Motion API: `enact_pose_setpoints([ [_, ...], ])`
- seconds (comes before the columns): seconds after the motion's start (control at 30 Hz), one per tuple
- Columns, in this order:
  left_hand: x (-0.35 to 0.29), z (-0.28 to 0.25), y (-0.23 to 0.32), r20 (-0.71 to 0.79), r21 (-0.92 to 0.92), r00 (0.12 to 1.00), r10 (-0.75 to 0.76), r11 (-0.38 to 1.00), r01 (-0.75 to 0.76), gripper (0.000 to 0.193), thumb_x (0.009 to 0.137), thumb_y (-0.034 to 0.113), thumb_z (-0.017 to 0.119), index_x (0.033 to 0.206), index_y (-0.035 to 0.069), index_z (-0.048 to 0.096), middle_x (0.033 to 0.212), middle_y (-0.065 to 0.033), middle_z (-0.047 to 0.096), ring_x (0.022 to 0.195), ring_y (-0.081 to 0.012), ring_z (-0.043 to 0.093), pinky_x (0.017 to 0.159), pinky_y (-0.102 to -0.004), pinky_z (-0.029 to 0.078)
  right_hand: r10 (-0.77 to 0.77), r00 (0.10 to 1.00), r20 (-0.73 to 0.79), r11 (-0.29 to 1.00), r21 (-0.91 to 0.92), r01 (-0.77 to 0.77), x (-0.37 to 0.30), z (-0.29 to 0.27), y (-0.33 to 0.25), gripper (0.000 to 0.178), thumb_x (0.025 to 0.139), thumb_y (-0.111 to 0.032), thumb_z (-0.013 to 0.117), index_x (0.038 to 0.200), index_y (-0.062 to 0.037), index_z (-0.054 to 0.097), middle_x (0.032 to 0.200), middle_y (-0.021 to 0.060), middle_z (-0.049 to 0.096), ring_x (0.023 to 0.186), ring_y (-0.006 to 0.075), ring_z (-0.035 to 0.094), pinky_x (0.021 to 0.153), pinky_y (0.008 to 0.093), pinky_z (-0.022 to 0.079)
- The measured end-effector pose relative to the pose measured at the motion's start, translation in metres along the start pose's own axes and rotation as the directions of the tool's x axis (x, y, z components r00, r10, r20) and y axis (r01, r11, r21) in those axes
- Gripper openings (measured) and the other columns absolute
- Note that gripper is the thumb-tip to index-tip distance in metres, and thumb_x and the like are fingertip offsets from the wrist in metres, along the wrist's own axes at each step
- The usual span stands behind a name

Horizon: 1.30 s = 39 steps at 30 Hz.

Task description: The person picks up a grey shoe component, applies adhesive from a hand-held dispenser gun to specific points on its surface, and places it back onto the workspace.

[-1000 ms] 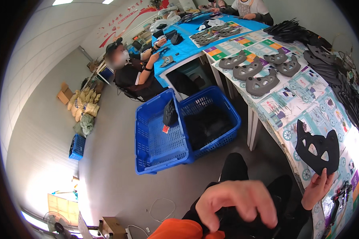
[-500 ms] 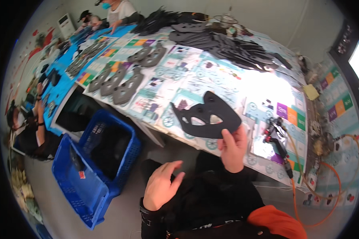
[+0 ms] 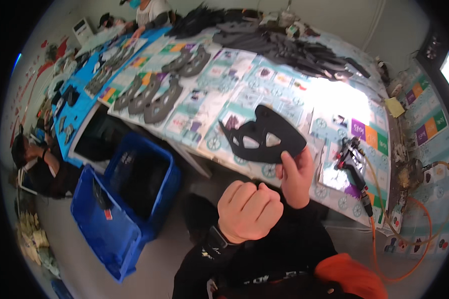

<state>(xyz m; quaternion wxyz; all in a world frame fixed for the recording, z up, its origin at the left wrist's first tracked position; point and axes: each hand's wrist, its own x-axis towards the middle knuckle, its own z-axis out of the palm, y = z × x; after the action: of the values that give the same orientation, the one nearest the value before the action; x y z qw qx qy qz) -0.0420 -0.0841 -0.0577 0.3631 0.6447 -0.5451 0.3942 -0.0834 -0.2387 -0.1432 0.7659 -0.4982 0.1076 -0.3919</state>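
Observation:
My right hand (image 3: 298,177) pinches a flat black foam-like piece (image 3: 279,127) by its lower right edge, thumb on top and fingers behind. The piece has pointed ends, a notched upper edge and a few cut-out openings; it is held up over the near edge of the table (image 3: 219,99). My left hand (image 3: 250,212), with a dark band at the wrist, is a fist, back of the hand toward me. It is just left of my right hand and below the piece, without touching the piece. Its palm is hidden.
Similar grey pieces (image 3: 163,102) lie in rows to the left; a dark pile (image 3: 284,55) covers the back. A hand tool (image 3: 354,174) with an orange hose (image 3: 426,239) lies right. Blue crates (image 3: 170,182) stand on the floor at left. Other people (image 3: 52,172) sit beyond.
My left hand has moved up and right toward my right hand, and its fingers have closed from apart into a fist. The piece stays in my right hand, slightly higher in view.

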Motion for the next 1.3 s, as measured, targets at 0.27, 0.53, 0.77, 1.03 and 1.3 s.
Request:
enact_pose_setpoints([
  [0.27,0.010,-0.040,0.004,0.152,-0.509,0.981,0.119,0.860,-0.025,0.024,0.070,-0.006,0.078,0.066,0.007,0.058,0.061,-0.0044,0.047,0.052,-0.0209,0.051,0.045,-0.0351,0.038,-0.010,1.000,-0.009,1.000,-0.009,0.010,-0.006,-0.001,-0.006,0.032,0.102,0.003,0.064,0.132,0.0012,0.056,0.100,0.0047,0.065,0.063,0.0077,0.053,0.054,0.0246,0.042],
  [0.53,0.003,-0.117,0.071,0.565,-0.510,0.824,0.040,0.802,0.311,0.026,0.096,0.009,0.059,0.115,-0.003,0.074,0.122,-0.0200,0.077,0.120,-0.0262,0.074,0.096,-0.0353,0.059,0.006,1.000,0.025,1.000,-0.016,-0.006,-0.008,0.007,0.000,0.030,0.102,0.002,0.064,0.131,0.0003,0.056,0.098,0.0047,0.066,0.063,0.0087,0.055,0.056,0.0253,0.045],
  [0.77,0.011,-0.106,0.026,-0.046,-0.395,0.987,0.157,0.904,-0.162,0.023,0.106,0.012,0.054,0.109,0.006,0.076,0.115,-0.0126,0.080,0.107,-0.0258,0.078,0.095,-0.0369,0.059,-0.061,0.993,-0.103,0.995,-0.079,0.053,-0.006,-0.014,0.011,0.037,0.105,-0.003,0.062,0.141,-0.0053,0.057,0.106,0.0038,0.070,0.063,0.0038,0.050,0.052,0.0206,0.038],
  [1.03,-0.011,-0.111,0.000,-0.055,-0.088,0.942,-0.330,0.942,0.325,0.058,0.089,0.027,0.082,0.138,0.002,0.063,0.145,-0.0299,0.061,0.136,-0.0491,0.058,0.122,-0.0657,0.031,-0.068,0.995,-0.079,0.997,-0.054,0.064,-0.007,-0.021,0.025,0.038,0.106,-0.005,0.063,0.143,-0.0013,0.055,0.106,0.0013,0.068,0.058,0.0039,0.045,0.051,0.0208,0.033],
  [1.3,-0.027,-0.096,-0.020,0.004,-0.027,0.867,-0.499,0.866,0.499,0.049,0.083,0.005,0.078,0.131,0.005,0.069,0.137,-0.0151,0.069,0.126,-0.0347,0.066,0.115,-0.0563,0.043,-0.067,0.994,-0.085,0.996,-0.069,0.062,-0.005,-0.022,0.025,0.043,0.106,-0.005,0.064,0.148,-0.0011,0.053,0.112,0.0018,0.069,0.060,0.0050,0.046,0.053,0.0212,0.034],
])
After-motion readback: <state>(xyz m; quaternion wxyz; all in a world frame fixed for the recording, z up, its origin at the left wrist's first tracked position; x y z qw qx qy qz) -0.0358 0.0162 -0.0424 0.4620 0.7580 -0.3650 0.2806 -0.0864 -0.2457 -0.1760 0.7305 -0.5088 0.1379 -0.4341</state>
